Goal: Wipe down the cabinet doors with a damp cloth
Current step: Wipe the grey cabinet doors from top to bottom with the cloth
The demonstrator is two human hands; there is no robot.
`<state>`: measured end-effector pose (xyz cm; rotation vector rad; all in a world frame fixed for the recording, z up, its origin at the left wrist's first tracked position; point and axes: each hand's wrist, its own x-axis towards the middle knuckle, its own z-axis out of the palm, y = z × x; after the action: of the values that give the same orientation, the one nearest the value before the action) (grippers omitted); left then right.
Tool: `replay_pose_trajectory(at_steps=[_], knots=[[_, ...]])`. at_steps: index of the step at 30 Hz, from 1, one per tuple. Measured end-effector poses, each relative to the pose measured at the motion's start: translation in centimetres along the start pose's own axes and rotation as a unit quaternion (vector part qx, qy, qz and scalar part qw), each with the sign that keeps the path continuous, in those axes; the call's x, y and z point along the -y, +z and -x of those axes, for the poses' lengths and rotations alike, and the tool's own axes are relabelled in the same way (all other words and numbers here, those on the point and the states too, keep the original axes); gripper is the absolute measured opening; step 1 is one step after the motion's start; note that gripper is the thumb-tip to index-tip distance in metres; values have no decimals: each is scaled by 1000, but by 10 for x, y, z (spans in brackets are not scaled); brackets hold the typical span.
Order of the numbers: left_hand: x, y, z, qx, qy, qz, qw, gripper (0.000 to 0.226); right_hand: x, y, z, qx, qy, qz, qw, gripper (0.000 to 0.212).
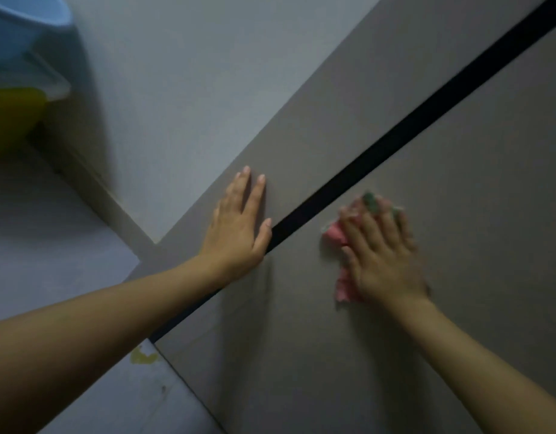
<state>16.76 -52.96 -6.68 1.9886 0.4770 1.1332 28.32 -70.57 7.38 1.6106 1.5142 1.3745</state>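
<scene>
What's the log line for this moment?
right hand: pressing pink cloth on cabinet door | left hand: flat, bracing beside black gap

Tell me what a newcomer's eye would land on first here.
The pink cloth stands out most, pressed flat against the grey cabinet door under the right hand. Next comes the black gap running diagonally between the doors, with the left hand spread flat beside it. A blue tub and something yellow sit far left.

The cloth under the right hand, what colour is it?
Mostly pink cloth with a green patch, seen in the head view.
</scene>
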Motion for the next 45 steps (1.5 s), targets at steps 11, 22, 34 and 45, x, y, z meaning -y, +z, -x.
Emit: replay_pose_trajectory(at_steps=[11,22,34,45], knots=[[-84,32,-2,-41,113,15,993,70,-30,-6,11,-30,49,-8,998,54],[-170,56,-18,-105,155,23,982,65,-153,-50,40,-97,337,77,933,58],[-236,64,-28,-136,138,91,977,62,-210,-76,75,-57,329,88,939,58],[-246,72,-26,-141,117,98,978,67,-175,-66,105,-26,177,71,981,53]])
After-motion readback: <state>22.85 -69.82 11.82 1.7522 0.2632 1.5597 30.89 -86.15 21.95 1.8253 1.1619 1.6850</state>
